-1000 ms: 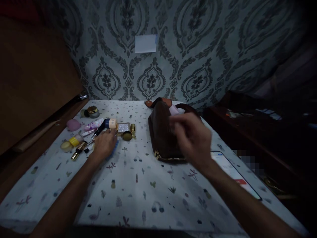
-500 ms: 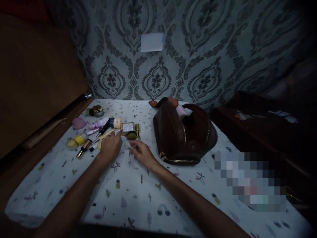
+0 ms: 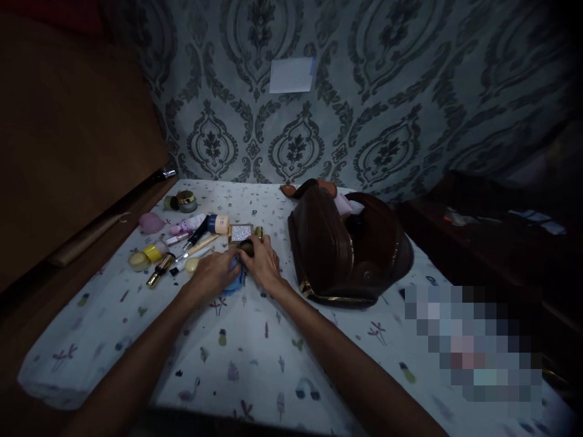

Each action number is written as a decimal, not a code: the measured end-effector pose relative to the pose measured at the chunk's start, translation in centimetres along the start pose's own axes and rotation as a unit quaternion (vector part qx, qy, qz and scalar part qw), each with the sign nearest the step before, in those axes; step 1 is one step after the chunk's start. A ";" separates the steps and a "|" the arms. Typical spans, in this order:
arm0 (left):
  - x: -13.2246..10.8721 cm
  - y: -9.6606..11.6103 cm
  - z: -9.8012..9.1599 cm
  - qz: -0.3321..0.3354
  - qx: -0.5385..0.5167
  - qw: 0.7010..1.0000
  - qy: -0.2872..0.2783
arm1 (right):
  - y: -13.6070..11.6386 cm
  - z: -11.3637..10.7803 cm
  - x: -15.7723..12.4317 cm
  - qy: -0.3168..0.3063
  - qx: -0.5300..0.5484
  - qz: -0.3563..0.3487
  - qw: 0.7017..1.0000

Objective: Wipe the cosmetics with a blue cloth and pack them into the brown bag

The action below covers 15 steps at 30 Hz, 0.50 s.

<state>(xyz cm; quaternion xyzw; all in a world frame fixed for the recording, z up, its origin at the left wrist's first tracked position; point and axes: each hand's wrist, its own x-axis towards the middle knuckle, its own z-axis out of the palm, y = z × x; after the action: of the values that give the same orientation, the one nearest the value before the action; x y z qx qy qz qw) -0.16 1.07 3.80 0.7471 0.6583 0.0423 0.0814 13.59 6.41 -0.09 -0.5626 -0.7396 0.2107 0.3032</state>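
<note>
My left hand (image 3: 215, 272) is closed, low over the tablecloth, on a crumpled blue cloth (image 3: 234, 284) that shows beneath its fingers. My right hand (image 3: 263, 262) meets it from the right, thumb and fingers curled round a small dark round container (image 3: 247, 247). Just behind that lies a glittery square palette (image 3: 241, 233), with a gold tube (image 3: 259, 232) at its right, partly covered by my fingers. Makeup spreads out on the left: a cream bottle with a blue cap (image 3: 219, 224), a black tube (image 3: 197, 233), a gold lipstick (image 3: 160, 271) and a yellow round pot (image 3: 191, 264).
A dark brown bag (image 3: 323, 249) stands unzipped right of my hands, something pink inside. Farther left sit a pink sponge (image 3: 151, 223), a gold-lidded jar (image 3: 186, 201) and a yellow-capped jar (image 3: 152, 252). Behind the patterned tablecloth (image 3: 255, 376) rises a wallpapered wall; a blurred patch covers the right side.
My hands have come together. My right hand has closed round the dark container, and my left has drawn back toward me, with the blue cloth now showing under it. The view has shifted slightly left.
</note>
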 end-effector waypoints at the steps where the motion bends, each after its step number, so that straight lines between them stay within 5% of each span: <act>1: 0.0 -0.1 -0.1 -0.005 -0.010 1.000 0.000 | 0.1 0.0 0.0 -0.004 0.012 -0.004 1.000; 8: 0.1 0.1 -0.8 -0.048 -0.007 0.998 -0.031 | 1.6 0.2 -1.0 0.032 0.108 -0.108 0.988; 15: 0.1 0.3 -0.9 -0.056 -0.019 0.997 -0.040 | 1.5 -1.0 -1.8 -0.003 0.014 -0.105 0.994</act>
<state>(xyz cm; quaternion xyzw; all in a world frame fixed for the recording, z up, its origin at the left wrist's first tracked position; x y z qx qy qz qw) 0.01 1.18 4.77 0.7083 0.6948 0.0203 0.1235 15.67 5.05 -0.71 -0.4771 -0.7925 0.1894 0.3294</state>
